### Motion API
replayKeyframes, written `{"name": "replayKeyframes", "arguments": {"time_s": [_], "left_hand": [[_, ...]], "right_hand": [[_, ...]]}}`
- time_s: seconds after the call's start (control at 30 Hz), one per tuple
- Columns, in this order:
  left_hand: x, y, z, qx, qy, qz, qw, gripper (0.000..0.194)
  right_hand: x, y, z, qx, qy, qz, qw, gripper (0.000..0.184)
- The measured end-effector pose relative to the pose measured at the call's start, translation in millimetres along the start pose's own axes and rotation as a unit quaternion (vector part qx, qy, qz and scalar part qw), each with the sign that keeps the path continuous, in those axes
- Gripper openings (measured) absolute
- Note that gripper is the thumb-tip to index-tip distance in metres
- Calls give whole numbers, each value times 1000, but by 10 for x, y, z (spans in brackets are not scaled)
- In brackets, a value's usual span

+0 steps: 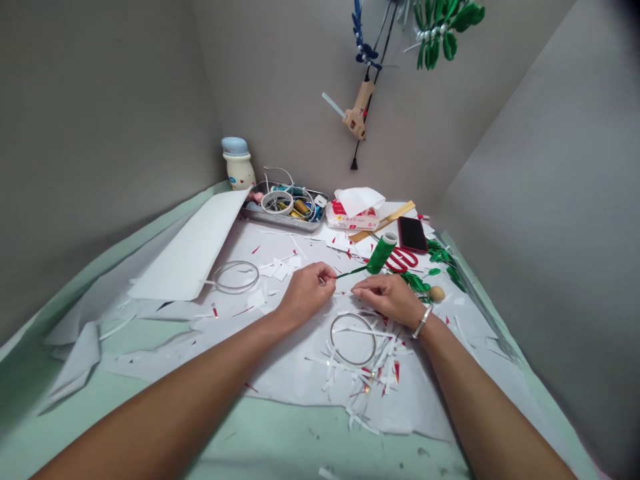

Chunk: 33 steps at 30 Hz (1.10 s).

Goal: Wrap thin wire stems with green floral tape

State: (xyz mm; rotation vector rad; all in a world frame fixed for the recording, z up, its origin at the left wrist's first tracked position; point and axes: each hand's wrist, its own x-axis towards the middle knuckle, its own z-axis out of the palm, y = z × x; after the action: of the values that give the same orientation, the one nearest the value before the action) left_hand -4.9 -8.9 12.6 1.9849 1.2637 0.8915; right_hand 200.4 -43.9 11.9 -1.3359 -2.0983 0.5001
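Near the middle of the table, my left hand [311, 285] is closed in a pinch on one end of a thin dark green stem [353, 273]. The stem slants up to the right, and its far end meets or passes in front of a green thread spool [382, 253]. Just below the spool is my right hand [387, 297], its fingertips pressed together; whatever they hold, if anything, is too small to make out. Red-handled scissors [401, 259] and green leaf pieces [416, 283] lie behind the right hand, beside a small tan ball [437, 294].
White paper with scraps covers the table [280, 433]. Wire coils [236, 277] and a ring [353, 340] lie on it. Behind stand a metal tray [300, 222], a tissue pack [353, 217], a phone [413, 235] and a jar [239, 163]. A glue gun [358, 112] hangs on the wall.
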Motion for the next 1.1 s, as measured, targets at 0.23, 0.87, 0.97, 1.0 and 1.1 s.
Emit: {"name": "replayKeyframes", "arguments": {"time_s": [0.23, 0.87, 0.97, 1.0, 1.1], "left_hand": [[-11, -3, -9, 33, -13, 3, 999, 15], [-27, 88, -24, -179, -112, 33, 977, 14], [19, 27, -28, -131, -37, 4, 991, 14], [30, 5, -27, -93, -18, 1, 995, 13], [35, -49, -14, 9, -3, 22, 1000, 11]], "right_hand": [[-26, -225, 91, -71, -6, -116, 991, 15], [11, -39, 64, 38, 15, 5, 999, 21], [-8, -136, 106, 8, -27, -41, 999, 18], [-13, -162, 113, -2, -29, -57, 998, 17], [-18, -201, 109, -38, -9, -91, 995, 16]]}}
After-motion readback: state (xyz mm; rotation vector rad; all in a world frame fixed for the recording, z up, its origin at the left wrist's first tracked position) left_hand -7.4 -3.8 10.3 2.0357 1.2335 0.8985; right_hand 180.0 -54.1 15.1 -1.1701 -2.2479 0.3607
